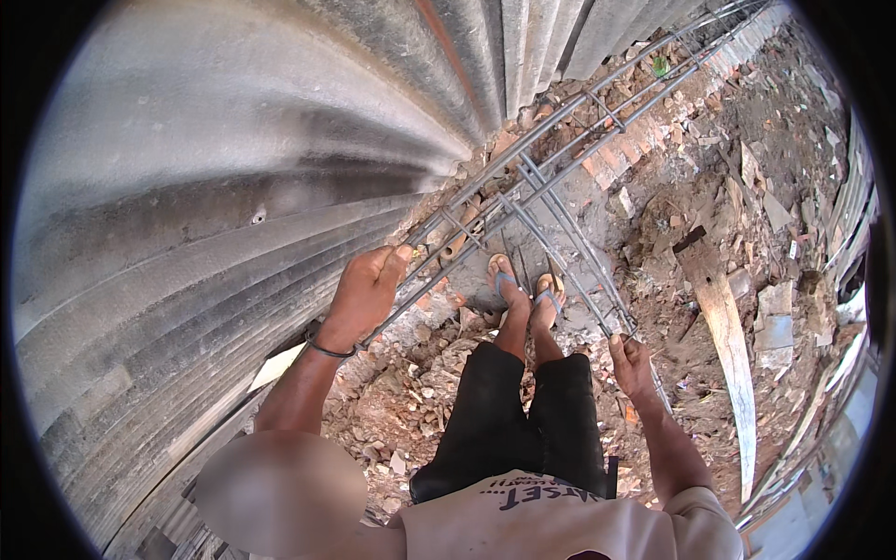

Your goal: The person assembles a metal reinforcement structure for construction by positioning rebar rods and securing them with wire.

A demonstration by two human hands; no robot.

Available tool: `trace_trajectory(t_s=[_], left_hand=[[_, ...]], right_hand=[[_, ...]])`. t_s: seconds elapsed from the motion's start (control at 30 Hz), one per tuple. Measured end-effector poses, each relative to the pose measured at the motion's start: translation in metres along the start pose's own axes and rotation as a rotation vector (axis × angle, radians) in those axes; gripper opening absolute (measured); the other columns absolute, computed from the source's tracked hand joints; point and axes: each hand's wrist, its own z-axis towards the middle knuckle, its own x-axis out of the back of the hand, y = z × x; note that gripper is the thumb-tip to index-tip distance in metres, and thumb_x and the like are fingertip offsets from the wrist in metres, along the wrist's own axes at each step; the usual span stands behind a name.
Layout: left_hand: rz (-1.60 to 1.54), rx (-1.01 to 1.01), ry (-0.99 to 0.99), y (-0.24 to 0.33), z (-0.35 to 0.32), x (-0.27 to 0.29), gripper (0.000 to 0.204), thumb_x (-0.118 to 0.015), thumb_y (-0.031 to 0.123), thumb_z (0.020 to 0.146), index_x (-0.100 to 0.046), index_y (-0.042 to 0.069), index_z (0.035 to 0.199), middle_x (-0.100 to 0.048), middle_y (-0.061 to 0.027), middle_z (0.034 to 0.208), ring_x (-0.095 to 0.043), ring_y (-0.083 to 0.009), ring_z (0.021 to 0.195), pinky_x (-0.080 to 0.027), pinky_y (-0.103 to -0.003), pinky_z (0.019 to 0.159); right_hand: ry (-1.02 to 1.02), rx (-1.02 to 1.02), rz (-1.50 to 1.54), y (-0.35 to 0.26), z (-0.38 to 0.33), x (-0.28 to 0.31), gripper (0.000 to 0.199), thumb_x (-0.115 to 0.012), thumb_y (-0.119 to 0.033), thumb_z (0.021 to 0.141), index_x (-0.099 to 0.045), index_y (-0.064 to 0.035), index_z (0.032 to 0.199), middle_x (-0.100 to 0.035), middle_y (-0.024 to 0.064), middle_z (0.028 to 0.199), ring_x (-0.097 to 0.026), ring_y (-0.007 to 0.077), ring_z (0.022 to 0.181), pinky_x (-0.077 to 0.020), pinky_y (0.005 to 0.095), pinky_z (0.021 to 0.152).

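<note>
A long steel rebar cage with cross ties runs from beside my left arm up to the far right. My left hand is closed around one of its bars, next to the corrugated sheet wall. A second, narrower rebar section meets the first near the middle and slants down to the right. Around the near end of that section, my right hand is closed. Thin rods stick out close to my feet, where the two sections meet.
Corrugated sheets stand along the left and far side. Brickwork lies under the long cage. Broken rubble covers the ground around my sandalled feet. A long, pale curved plank lies on the soil at right, among scattered debris.
</note>
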Motion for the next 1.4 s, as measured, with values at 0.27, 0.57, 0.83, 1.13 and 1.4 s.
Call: trace_trajectory(t_s=[0.27,0.57,0.83,1.13,1.4], left_hand=[[-0.082,0.047,-0.135,0.003,-0.019,-0.052,0.049,-0.049,0.040,0.104,-0.058,-0.002,0.079,-0.050,-0.0089,0.063,-0.046,-0.0150,0.061,-0.041,-0.037,0.059],[-0.168,0.004,-0.089,0.000,-0.024,-0.108,0.051,-0.049,0.040,0.104,-0.058,-0.002,0.076,-0.049,-0.0084,0.060,-0.046,-0.0168,0.057,-0.042,-0.037,0.057],[-0.183,-0.014,-0.094,-0.011,-0.034,-0.144,0.048,-0.050,0.036,0.103,-0.058,-0.002,0.075,-0.055,-0.0220,0.063,-0.056,-0.0403,0.060,-0.045,-0.047,0.062],[-0.168,-0.066,-0.028,-0.013,-0.035,-0.157,0.047,-0.050,0.037,0.103,-0.058,-0.002,0.076,-0.058,-0.0238,0.066,-0.060,-0.0435,0.066,-0.045,-0.050,0.062],[-0.116,0.094,-0.186,-0.002,-0.022,-0.145,0.045,-0.049,0.035,0.104,-0.065,-0.006,0.098,-0.060,-0.0207,0.069,-0.058,-0.0287,0.063,-0.047,-0.041,0.064]], right_hand=[[0.008,0.064,-0.060,0.014,-0.002,-0.018,0.057,-0.060,-0.041,0.100,-0.044,-0.0012,0.063,-0.042,0.0011,0.060,-0.037,0.0086,0.060,-0.0350,0.0326,0.054],[0.028,0.037,-0.090,0.029,0.005,-0.019,0.050,-0.059,-0.043,0.100,-0.048,-0.0061,0.068,-0.041,-0.0043,0.061,-0.035,0.0072,0.061,-0.0317,0.0293,0.053],[0.039,0.080,-0.093,0.014,0.010,-0.020,0.052,-0.059,-0.043,0.100,-0.048,-0.0042,0.067,-0.042,-0.0026,0.061,-0.035,0.0080,0.062,-0.0336,0.0308,0.054],[0.057,0.047,-0.110,0.007,0.014,-0.010,0.052,-0.060,-0.044,0.100,-0.049,-0.0041,0.068,-0.042,-0.0039,0.062,-0.035,0.0071,0.063,-0.0338,0.0294,0.055],[0.037,0.012,-0.090,0.017,0.016,-0.012,0.052,-0.060,-0.045,0.100,-0.050,-0.0040,0.068,-0.044,-0.0036,0.061,-0.036,0.0066,0.062,-0.0338,0.0294,0.055]])
